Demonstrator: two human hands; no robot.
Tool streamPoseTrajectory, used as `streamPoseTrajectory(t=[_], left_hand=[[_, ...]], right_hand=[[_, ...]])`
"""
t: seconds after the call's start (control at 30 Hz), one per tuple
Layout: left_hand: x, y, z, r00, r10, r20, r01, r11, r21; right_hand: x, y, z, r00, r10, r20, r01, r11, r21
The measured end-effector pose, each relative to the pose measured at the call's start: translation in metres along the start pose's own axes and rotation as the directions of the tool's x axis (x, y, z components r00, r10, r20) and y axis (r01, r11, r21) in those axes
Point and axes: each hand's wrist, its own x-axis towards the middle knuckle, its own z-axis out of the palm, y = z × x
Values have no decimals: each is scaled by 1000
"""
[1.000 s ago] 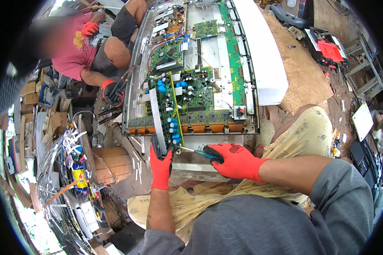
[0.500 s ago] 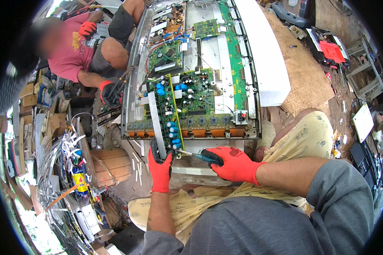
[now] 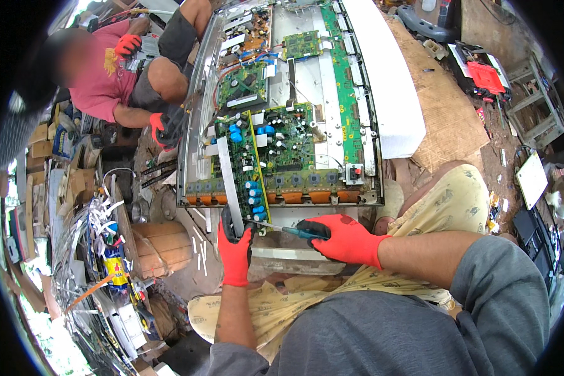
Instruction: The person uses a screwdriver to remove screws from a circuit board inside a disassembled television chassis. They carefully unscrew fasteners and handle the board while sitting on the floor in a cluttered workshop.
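In a red and black glove, my right hand point(image 3: 344, 238) is wrapped round the teal handle of a screwdriver point(image 3: 297, 232). The screwdriver's shaft points left, its tip at the near end of a narrow green circuit board point(image 3: 252, 169). My left hand point(image 3: 235, 250), gloved alike, closes on that same end, by a long pale metal strip point(image 3: 228, 178). Blue capacitors point(image 3: 255, 199) stand in a row on the board. It lies tilted over a larger green board point(image 3: 291, 135) inside an opened flat display panel point(image 3: 375, 169), its near end sticking out past the panel's edge.
At the left a co-worker point(image 3: 109, 81) in a pink shirt squats beside the panel, a gloved hand near its edge. White foam point(image 3: 398, 94) and cardboard point(image 3: 448, 106) lie to the right. Cable scraps point(image 3: 106, 219) and a wooden stump point(image 3: 163, 247) are at the left.
My hands, the screwdriver and the board keep nearly the same places. The co-worker's lower hand has shifted slightly upward beside the panel.
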Motion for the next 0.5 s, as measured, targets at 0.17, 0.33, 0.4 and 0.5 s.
streamPoseTrajectory(t=[0.17, 0.33, 0.4, 0.5], left_hand=[[-1, 5, -1, 999, -45, 9, 45, 997, -64], [0, 3, -2, 999, -46, 21, 47, 996, -74], [-1, 3, -3, 998, -60, 17, 61, 994, -92], [-2, 1, -5, 995, -97, 19, 98, 990, -97]], right_hand=[[11, -2, -6, 996, 50, 72, -61, 986, 158], [19, -2, -17, 969, 83, 231, -165, 918, 361], [23, -4, -23, 961, 90, 262, -169, 940, 297], [28, -6, -29, 889, 203, 410, -363, 858, 363]])
